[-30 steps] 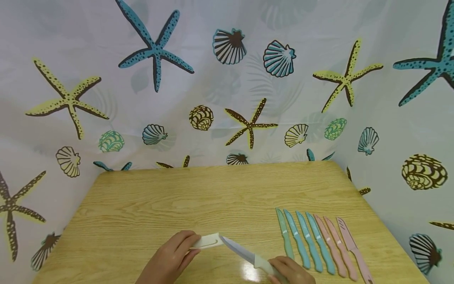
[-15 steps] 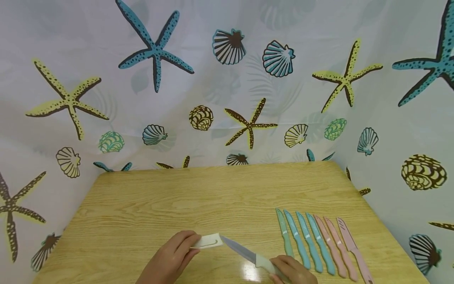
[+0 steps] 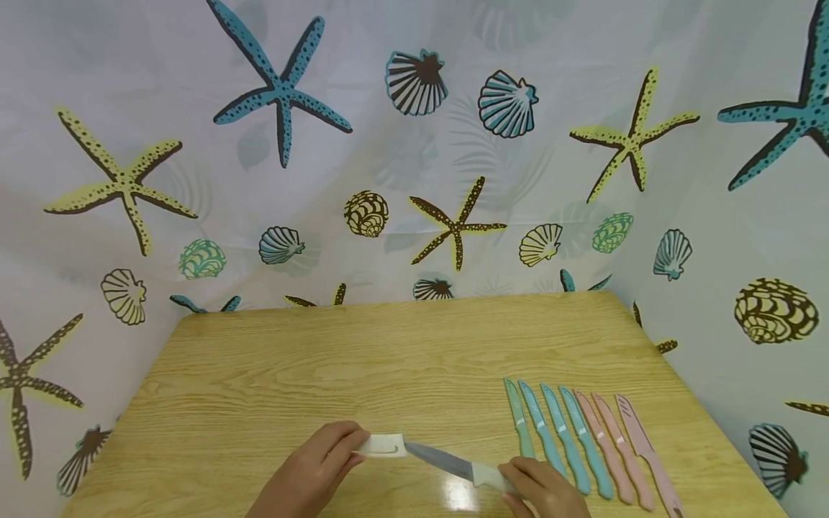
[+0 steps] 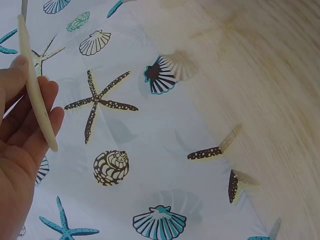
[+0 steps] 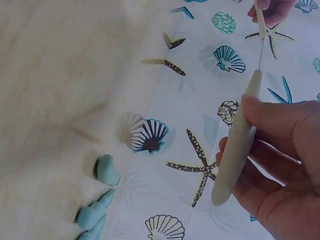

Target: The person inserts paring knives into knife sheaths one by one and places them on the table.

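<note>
My left hand [image 3: 317, 464] pinches a white blade sheath [image 3: 383, 446] between thumb and fingers, low in the middle of the head view. To its right, my right hand [image 3: 547, 489] grips the white handle of a kitchen knife [image 3: 442, 461]. The bare grey blade points left, its tip at the open end of the sheath; whether it is inside cannot be made out. Seen edge-on in the left wrist view, the sheath [image 4: 37, 97] slants beside my thumb. The right wrist view has the knife handle [image 5: 235, 145] in my fingers, blade and sheath lined up beyond it.
On the wooden table [image 3: 363, 360], right of my hands, lies a row of sheathed knives: a green knife [image 3: 520, 421], several blue ones [image 3: 562, 428], pink ones [image 3: 605, 446] and a wider pink knife [image 3: 637, 439]. A shell-and-starfish cloth [image 3: 363, 165] hangs behind.
The sheath and knife have both turned more level. The blade tip has dropped slightly, and my right hand has shifted a little to the right. The row of knives lies as before.
</note>
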Demonstrator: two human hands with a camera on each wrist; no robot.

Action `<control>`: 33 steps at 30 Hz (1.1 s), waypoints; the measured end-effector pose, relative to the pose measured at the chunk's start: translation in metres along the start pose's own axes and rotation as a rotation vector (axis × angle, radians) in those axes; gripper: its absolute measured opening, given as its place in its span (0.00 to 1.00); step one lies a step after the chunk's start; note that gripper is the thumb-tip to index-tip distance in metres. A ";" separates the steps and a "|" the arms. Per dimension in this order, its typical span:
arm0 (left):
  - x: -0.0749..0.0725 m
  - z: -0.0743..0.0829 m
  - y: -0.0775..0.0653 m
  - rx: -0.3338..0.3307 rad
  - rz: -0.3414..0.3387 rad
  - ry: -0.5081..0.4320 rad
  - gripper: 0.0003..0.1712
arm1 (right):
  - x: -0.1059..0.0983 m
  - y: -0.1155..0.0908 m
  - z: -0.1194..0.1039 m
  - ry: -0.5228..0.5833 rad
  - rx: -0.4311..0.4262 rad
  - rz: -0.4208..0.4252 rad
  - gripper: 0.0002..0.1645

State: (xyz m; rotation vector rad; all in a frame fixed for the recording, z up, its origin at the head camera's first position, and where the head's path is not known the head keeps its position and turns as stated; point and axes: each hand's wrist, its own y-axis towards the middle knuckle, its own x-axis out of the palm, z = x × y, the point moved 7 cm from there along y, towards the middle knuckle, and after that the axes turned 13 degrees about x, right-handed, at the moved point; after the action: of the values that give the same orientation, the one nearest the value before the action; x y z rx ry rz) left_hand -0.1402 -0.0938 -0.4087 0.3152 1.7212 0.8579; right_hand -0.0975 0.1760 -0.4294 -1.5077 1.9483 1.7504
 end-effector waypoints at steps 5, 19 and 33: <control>0.005 0.004 0.002 0.009 -0.067 -0.060 0.23 | -0.002 0.009 -0.004 -0.002 -0.110 -0.003 0.35; 0.038 -0.009 -0.005 -0.632 -0.376 -0.632 0.15 | 0.015 0.021 -0.018 -0.033 -0.111 -0.111 0.34; 0.026 0.012 0.014 -0.079 -0.200 -0.238 0.21 | 0.027 0.024 -0.031 -0.015 -0.049 -0.123 0.33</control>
State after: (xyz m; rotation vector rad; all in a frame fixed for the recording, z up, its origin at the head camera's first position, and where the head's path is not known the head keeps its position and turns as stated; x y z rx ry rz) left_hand -0.1403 -0.0641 -0.4192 0.1805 1.4659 0.7100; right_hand -0.1123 0.1320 -0.4206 -1.5888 1.7775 1.7648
